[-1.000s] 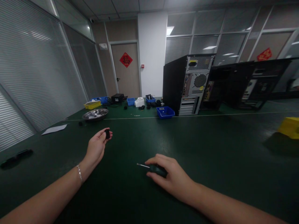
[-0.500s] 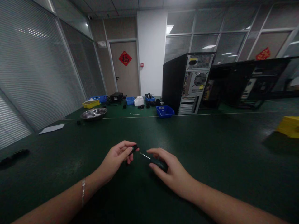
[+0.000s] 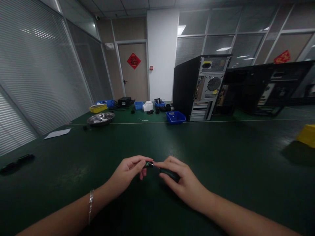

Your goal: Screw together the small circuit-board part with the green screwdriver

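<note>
Between the thumb and fingers of my left hand (image 3: 131, 171) is a small dark part (image 3: 148, 164) with some green on it. My right hand (image 3: 183, 177) is closed around the dark handle of a screwdriver (image 3: 169, 174), whose thin metal shaft points left. The shaft's tip is at the right end of the small part; whether it touches is too small to tell. Both hands are low over the green table (image 3: 137, 141), near the middle of the view.
A metal bowl (image 3: 100, 119), a blue tray (image 3: 175, 117) and a black computer case (image 3: 187, 88) stand farther back. White paper (image 3: 57, 133) and a dark object (image 3: 17, 164) lie at left. A yellow bin (image 3: 306, 135) is at right.
My left hand has moved right and slightly down, bringing the small part to the screwdriver's tip. The part has turned closer to level. My right forefinger now reaches along the shaft.
</note>
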Demonstrator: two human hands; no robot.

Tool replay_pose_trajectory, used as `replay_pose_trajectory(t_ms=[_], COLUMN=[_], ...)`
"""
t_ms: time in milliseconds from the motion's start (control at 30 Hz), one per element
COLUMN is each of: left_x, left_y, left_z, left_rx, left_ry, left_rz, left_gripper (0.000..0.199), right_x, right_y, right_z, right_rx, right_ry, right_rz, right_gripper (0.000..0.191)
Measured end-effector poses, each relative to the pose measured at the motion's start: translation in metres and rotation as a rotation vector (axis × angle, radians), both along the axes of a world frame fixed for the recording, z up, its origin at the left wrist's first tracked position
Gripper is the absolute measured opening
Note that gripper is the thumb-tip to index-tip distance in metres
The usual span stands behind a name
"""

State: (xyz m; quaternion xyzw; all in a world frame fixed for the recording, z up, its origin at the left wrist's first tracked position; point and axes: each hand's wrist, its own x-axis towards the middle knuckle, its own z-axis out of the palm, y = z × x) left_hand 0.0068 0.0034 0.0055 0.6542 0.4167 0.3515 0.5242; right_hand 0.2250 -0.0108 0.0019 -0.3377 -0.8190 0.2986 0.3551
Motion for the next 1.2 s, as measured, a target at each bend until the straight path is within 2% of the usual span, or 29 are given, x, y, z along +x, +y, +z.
replay_pose_trajectory(t_ms=[300,633,967,1200], left_x=[-0.0011,0.0011,0.0001,0.0019], left_y=[-0.0004,-0.0055,-0.0016,-0.0034], left_z=[-0.0037,0.0007,-0.0032,0.0016], left_rx=[0.064,0.114,0.057,0.051], left_ry=[0.021,0.116,-0.01,-0.023], left_rz=[0.016,0.03,0.012,0.022], left_gripper=[0.028,0.027,0.027,0.026], right_x=[0.001,0.0008,0.0002,0.0014], right_y=[0.0006,0.0008,-0.0005,-0.0014], right_z=[0.0002,-0.0004,0.0008,0.0008], right_rx=[0.012,0.025,0.026,0.027], right_ry=[0.001,-0.012,0.036,0.041], right_rz=[-0.021,-0.023,-0.005,-0.001], right_gripper=[0.036,0.035,0.035,0.036])
